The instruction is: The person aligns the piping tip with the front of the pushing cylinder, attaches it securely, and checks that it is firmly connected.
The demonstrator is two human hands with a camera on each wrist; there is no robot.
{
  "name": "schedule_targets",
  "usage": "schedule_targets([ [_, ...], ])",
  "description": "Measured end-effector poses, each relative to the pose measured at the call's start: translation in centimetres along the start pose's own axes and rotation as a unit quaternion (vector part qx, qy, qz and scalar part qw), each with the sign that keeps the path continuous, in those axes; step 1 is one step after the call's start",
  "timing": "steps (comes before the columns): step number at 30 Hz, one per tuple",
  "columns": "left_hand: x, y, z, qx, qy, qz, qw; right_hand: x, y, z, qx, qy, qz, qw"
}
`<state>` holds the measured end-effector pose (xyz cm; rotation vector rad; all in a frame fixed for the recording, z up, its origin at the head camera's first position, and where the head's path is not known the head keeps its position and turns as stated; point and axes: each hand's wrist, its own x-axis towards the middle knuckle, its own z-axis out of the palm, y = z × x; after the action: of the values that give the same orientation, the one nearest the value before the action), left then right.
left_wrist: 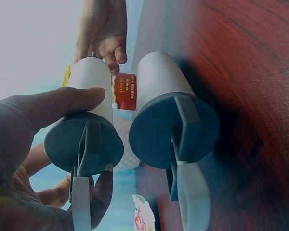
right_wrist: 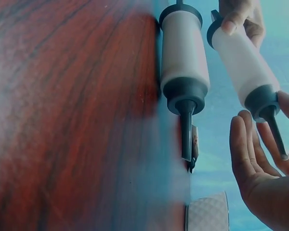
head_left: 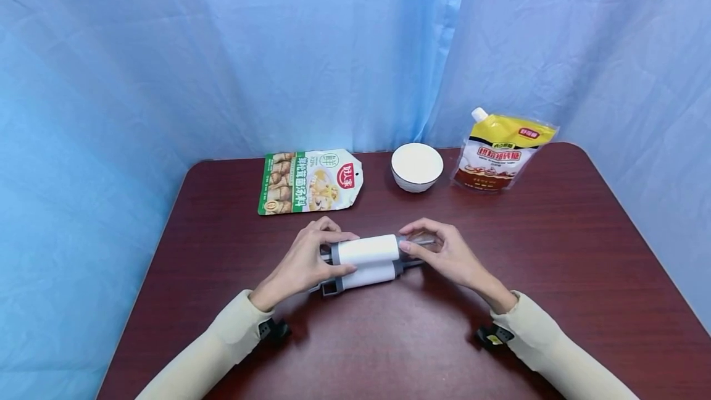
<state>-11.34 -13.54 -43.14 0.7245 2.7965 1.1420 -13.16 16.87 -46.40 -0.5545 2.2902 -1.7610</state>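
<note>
My left hand (head_left: 304, 257) grips the back end of a white cylindrical dispenser (head_left: 369, 249) with grey end pieces, thumb on one side and fingers on the other. At its narrow spout (right_wrist: 274, 132), my right hand (head_left: 449, 255) has thumb and fingertips on either side of the grey collar (right_wrist: 261, 100). A second, like dispenser (head_left: 368, 275) lies alongside on the nearer side, untouched by either hand. Each has a grey cap and a white lever-like piece (left_wrist: 195, 192) at the back end. The held one is tilted against its neighbour in the right wrist view.
Behind my left hand a green-and-white food packet (head_left: 313, 182) lies flat. A white bowl (head_left: 415, 184) stands at the table's back edge, and right of it a yellow, white and brown spouted pouch (head_left: 494, 153) stands upright. Blue curtains (head_left: 333, 48) hang around the dark red table (head_left: 433, 350).
</note>
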Motion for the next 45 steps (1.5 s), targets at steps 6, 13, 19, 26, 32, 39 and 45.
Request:
schedule_targets([
  [6, 0.09, -0.14, -0.01, -0.002, 0.007, 0.005, 1.0, 0.01, -0.19, 0.04, 0.005, -0.001, -0.008, 1.0],
  [13, 0.14, -0.42, -0.18, -0.006, 0.023, 0.013, 0.9996, -0.03, -0.4, -0.32, 0.022, -0.026, -0.008, 0.999],
  [19, 0.11, -0.3, -0.1, -0.009, 0.02, 0.014, 0.9997, -0.01, -0.03, -0.45, -0.004, -0.017, 0.003, 1.0],
  [26, 0.2, -0.31, -0.06, -0.013, 0.011, 0.009, 0.9998, -0.13, 0.14, -0.19, 0.007, -0.033, -0.003, 0.999],
  [32, 0.2, -0.42, -0.12, -0.019, 0.012, 0.006, 0.9997, -0.14, -0.08, -0.15, 0.023, -0.035, -0.019, 0.999],
  [39, 0.06, -0.39, 0.08, -0.014, 0.025, 0.01, 0.9996, -0.09, -0.02, -0.02, 0.035, -0.027, -0.021, 0.999],
  [45, 0.01, -0.18, 0.27, -0.007, 0.038, 0.015, 0.9991, -0.1, -0.13, 0.24, 0.033, -0.01, -0.015, 0.999],
])
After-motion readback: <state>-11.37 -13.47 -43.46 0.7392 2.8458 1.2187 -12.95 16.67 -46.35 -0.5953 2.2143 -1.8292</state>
